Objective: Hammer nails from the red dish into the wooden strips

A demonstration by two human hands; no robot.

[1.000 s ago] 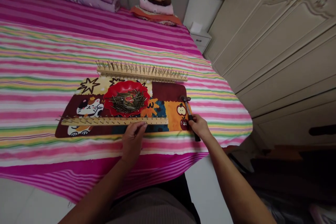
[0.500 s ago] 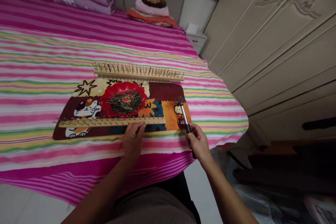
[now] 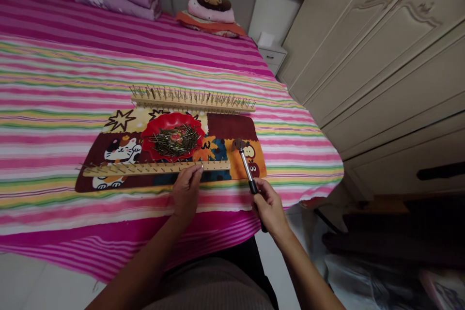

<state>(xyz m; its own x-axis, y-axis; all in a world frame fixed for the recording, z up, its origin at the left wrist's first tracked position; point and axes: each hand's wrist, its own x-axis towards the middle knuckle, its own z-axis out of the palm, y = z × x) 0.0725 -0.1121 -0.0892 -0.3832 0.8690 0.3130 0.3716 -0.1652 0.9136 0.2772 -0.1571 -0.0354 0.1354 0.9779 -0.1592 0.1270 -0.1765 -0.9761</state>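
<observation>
My right hand [image 3: 269, 207] is wrapped round the black grip of a hammer [image 3: 247, 165], whose shiny shaft slants up to a dark head over the orange patch of the mat. At the near wooden strip [image 3: 145, 168], my left hand [image 3: 186, 193] has thumb and forefinger pinched together. A small bright nail [image 3: 202, 167] shows at those fingertips, mostly hidden by them. Nails stand along that strip, leaning at its left end. Behind it, a red scalloped dish [image 3: 147, 145] holds a heap of loose nails [image 3: 174, 140].
Another wooden strip [image 3: 192, 104], bristling with nails, lies behind the dish. Under the dish and near strip is a patterned mat [image 3: 232, 126] on a bed with a striped cover [image 3: 54, 140]. Folded bedding [image 3: 116, 0] sits farther back; a wardrobe [image 3: 385, 68] stands at right.
The hammer has swung left, its head closer to the near strip. My right hand has shifted slightly left and down. My left hand stays pinched at the strip.
</observation>
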